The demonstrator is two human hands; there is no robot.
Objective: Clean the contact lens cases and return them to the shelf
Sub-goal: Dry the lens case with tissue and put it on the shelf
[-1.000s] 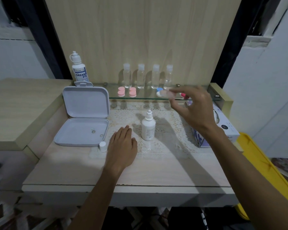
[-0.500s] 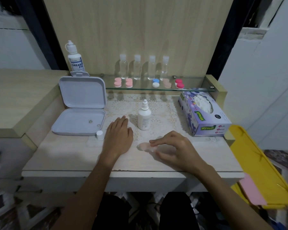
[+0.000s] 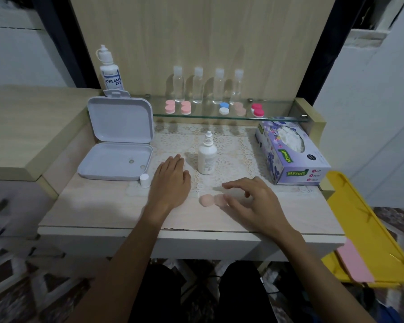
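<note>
Head view, left hand (image 3: pixel 170 183): flat on the table (image 3: pixel 98 206), fingers straight, holding nothing
Right hand (image 3: pixel 252 201): blurred, fingers loosely spread just over the peach lens case (image 3: pixel 211 200); contact unclear, nothing gripped
Peach lens case: lying on the table between both hands
Glass shelf (image 3: pixel 275 117): carries four more lens cases
Nearby: solution bottle (image 3: pixel 207 157), tissue box (image 3: pixel 289 152)
</note>
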